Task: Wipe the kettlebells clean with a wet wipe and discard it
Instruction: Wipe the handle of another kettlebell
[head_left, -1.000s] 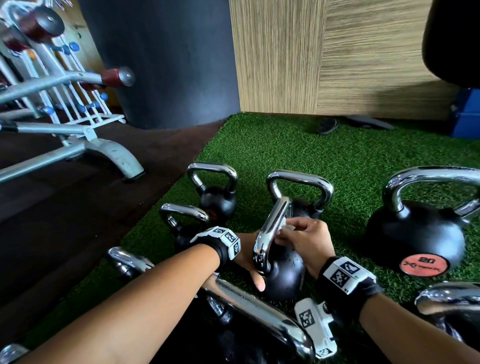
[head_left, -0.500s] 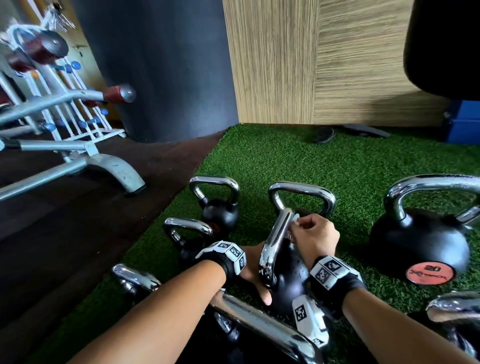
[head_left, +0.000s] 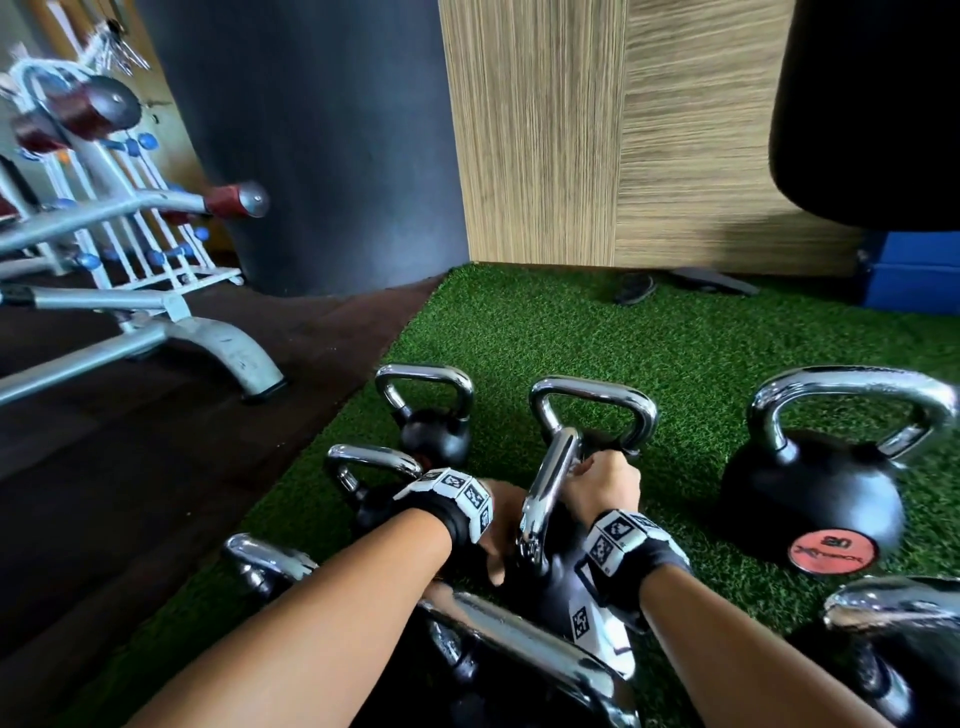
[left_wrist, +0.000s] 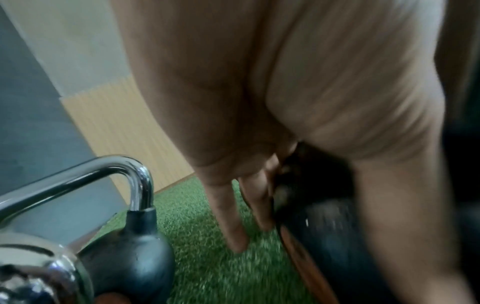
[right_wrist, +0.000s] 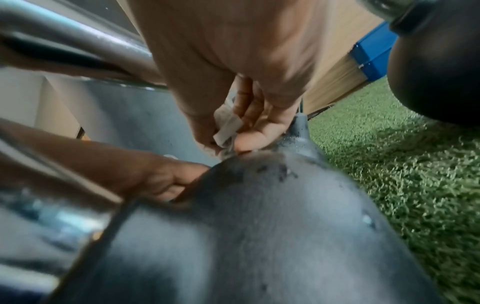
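A black kettlebell (head_left: 550, 592) with a chrome handle (head_left: 548, 493) lies tilted on the green turf (head_left: 649, 353) in the middle of the head view. My left hand (head_left: 498, 535) holds its base between thumb and fingers (left_wrist: 233, 222). My right hand (head_left: 602, 483) pinches a crumpled white wet wipe (right_wrist: 227, 125) and presses it onto the top of the kettlebell (right_wrist: 259, 226), where the handle meets the body. Most of the wipe is hidden in the head view.
Several other kettlebells stand close around: a small one (head_left: 434, 436), one behind (head_left: 592, 405), a large one marked 20 (head_left: 815, 499), and chrome handles near me (head_left: 519, 654). A bench leg (head_left: 223, 348) and dumbbell rack (head_left: 104, 208) stand left; a blue box (head_left: 914, 270) at the back right.
My right hand has slid the wipe along the chrome handle away from me to its far end. My left hand keeps its hold on the base. The head view has risen a little.
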